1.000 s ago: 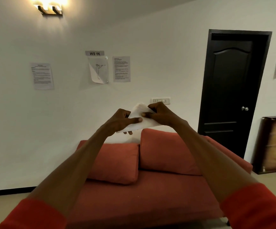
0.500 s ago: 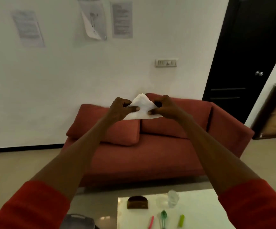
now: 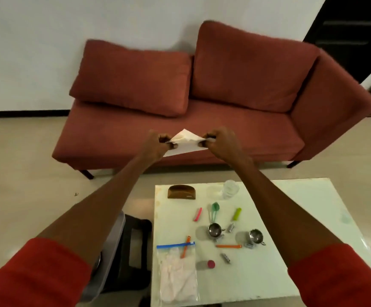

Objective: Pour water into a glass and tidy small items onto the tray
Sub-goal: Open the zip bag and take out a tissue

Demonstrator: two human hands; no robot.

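Observation:
I hold a folded white paper napkin out in front of me, above the floor before the sofa. My left hand pinches its left edge and my right hand pinches its right edge. Below, on the white table, stand a clear glass and two small steel cups. Small items lie scattered there: a pink clip, a green spoon, a lime clip, orange clips, a red cap and a zip bag.
A brown wooden holder sits at the table's far left corner. A red sofa with two cushions stands against the wall beyond the table. A dark stool and a grey bin stand left of the table. A dark door is at the upper right.
My view has tilted down from the wall and door to the sofa and table. Both hands still pinch the napkin and have drawn a little further apart.

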